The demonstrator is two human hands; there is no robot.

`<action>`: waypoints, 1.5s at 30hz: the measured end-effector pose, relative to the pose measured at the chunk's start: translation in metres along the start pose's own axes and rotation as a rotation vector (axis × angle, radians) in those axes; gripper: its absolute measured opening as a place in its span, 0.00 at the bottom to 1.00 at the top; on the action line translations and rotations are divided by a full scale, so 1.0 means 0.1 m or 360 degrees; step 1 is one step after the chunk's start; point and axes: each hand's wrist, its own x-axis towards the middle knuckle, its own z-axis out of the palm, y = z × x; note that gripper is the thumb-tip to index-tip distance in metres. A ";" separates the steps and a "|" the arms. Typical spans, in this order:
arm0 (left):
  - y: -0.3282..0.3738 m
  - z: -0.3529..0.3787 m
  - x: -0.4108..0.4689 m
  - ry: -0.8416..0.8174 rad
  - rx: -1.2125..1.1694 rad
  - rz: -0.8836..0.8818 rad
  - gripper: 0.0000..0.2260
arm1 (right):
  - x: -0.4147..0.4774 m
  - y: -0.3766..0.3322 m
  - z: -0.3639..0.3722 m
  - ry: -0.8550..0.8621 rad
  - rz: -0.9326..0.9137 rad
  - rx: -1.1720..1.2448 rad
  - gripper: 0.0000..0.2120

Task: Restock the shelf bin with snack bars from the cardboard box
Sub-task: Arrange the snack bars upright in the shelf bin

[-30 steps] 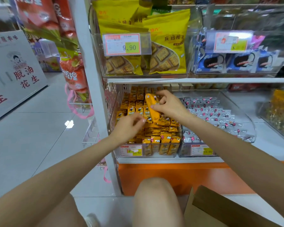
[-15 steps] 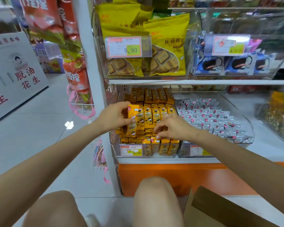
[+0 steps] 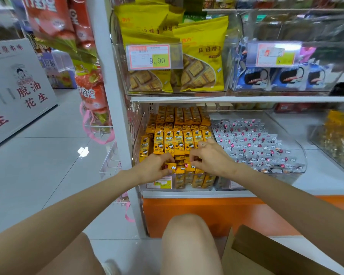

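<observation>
- The bin (image 3: 141, 133) looks nearly full to me: orange bars (image 3: 179, 143) are packed in neat rows from the back wall right down to the front.
- Only the front row is messy. A few bars there sit crooked and bunched up, so I'd guess it's just tidying left, plus whatever is still in the box.
- The left hand (image 3: 154, 167) has thumb and curled fingers pinching one bar at the front left of the bin.
- The right hand (image 3: 212, 158) is just beside it, fingers curled down on the front row. It looks like it's pinching a bar end too, though the fingertips are partly hidden.
- The box (image 3: 266, 253) is on the floor at bottom right, well away from both hands. I only see a flap and a side, so no idea how many bars are left inside.
- The candy bin (image 3: 298, 155) sits right up against the right side, full of silver and pink wrappers.
- Cracker bags (image 3: 202, 56) fill the bin on the shelf above, which hangs low over the back rows, so reaching back there looks tight.
- A price tag (image 3: 161, 183) is on the bin's front, and a bare knee (image 3: 187, 233) is between the person and the shelf.
</observation>
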 end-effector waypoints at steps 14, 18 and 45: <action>0.01 -0.09 -0.03 0.0069 0.0165 0.0004 0.13 | 0.02 0.20 -0.15 0.0250 0.0132 0.0397 0.07; -0.01 -0.18 -0.03 0.0177 0.0132 0.0030 0.10 | 0.17 0.44 -0.22 0.0474 0.0410 0.0660 0.07; -0.20 -0.34 0.06 0.0327 -0.0309 -0.0402 0.28 | 0.38 0.55 -0.19 0.0616 0.0631 0.0787 0.21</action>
